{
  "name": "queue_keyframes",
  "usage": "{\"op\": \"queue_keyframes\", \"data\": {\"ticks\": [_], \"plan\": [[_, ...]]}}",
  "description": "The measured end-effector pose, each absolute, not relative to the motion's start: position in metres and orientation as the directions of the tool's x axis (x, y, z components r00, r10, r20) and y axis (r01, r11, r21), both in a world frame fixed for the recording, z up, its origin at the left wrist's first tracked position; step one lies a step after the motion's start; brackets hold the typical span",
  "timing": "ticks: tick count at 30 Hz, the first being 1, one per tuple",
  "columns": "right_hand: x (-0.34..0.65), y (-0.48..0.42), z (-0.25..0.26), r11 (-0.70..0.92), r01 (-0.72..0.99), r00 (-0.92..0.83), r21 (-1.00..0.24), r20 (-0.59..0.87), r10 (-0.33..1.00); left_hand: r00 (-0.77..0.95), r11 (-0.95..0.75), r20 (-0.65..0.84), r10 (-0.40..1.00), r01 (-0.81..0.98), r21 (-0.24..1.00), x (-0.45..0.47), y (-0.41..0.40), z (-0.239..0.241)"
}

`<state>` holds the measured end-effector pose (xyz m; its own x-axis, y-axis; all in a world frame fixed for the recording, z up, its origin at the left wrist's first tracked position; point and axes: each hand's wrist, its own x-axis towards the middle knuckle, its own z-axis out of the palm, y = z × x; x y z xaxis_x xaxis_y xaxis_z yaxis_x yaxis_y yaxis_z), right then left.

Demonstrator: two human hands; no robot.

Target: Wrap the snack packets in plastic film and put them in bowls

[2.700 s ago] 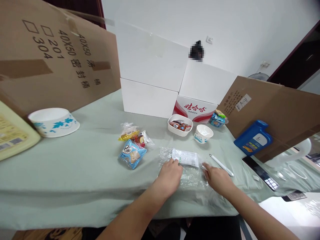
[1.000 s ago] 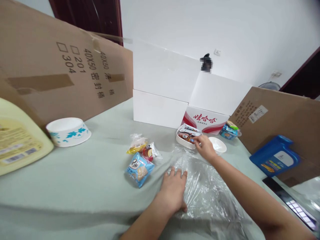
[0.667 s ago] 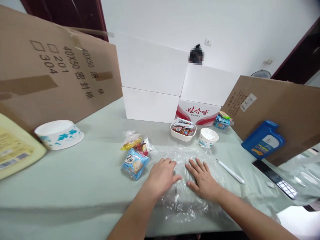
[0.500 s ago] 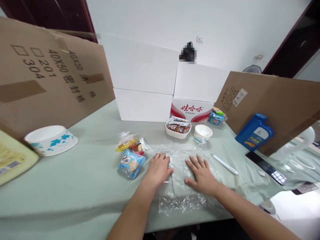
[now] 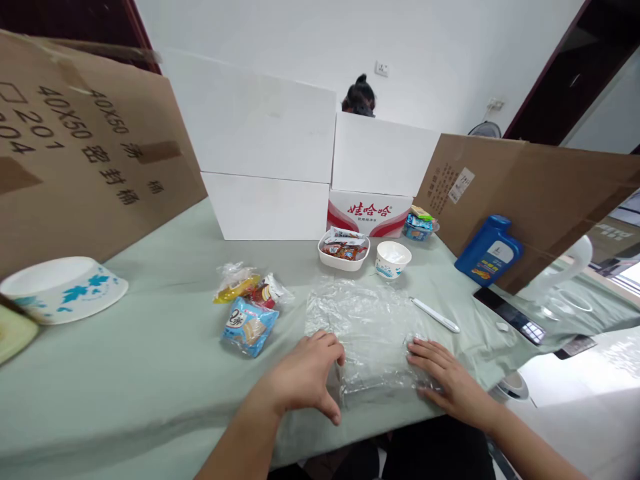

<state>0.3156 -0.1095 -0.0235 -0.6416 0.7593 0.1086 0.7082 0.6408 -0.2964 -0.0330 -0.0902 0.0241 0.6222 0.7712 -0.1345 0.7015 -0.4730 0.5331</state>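
Note:
A clear plastic bag (image 5: 370, 340), creased and flat, lies on the green-covered table in front of me. My left hand (image 5: 313, 373) is at the bag's left edge, thumb spread well away from the curled fingers, holding nothing. At the right edge, my right hand (image 5: 453, 380) rests with fingers stretched over the plastic. To the left of the bag lie a blue snack packet (image 5: 250, 327) and a small clear bag with yellow and red items (image 5: 243, 285). Just beyond its right side is a white pen-like tool (image 5: 435, 315).
Behind the bag stand a white tray of wrapped snacks (image 5: 344, 251) and a paper cup (image 5: 393, 259). A large paper bowl (image 5: 75, 293) is at left. White boxes (image 5: 270, 210) and cardboard panels (image 5: 500, 173) wall the table. A blue bottle (image 5: 490, 250) and phone (image 5: 510, 315) are right. Another person's head shows behind.
Both hands have moved from the middle of the plastic bag out to its near left and right edges. The camera view has shifted slightly right.

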Motion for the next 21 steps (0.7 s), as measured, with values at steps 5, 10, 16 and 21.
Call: {"op": "queue_keyframes", "data": {"ticks": [5,10,16,21], "plan": [[0.319,-0.106,-0.025,0.6,0.694,-0.518,-0.399,0.302,0.8,0.54,-0.476,-0.105,0.835,0.804,0.356,-0.015,-0.101,0.018],[0.32,-0.103,-0.014,0.49,0.656,-0.39,-0.575,0.297,0.871,0.558,-0.469,-0.075,0.827,0.757,0.455,-0.02,-0.109,0.029],[0.312,-0.099,-0.017,0.252,0.571,-0.193,-0.781,0.17,0.966,0.544,-0.274,-0.14,0.827,0.608,0.745,-0.049,-0.098,0.039],[0.286,-0.076,-0.024,0.172,0.477,-0.051,-0.862,0.168,0.984,0.203,-0.092,-0.073,0.976,0.7,0.708,-0.053,-0.072,0.029]]}}
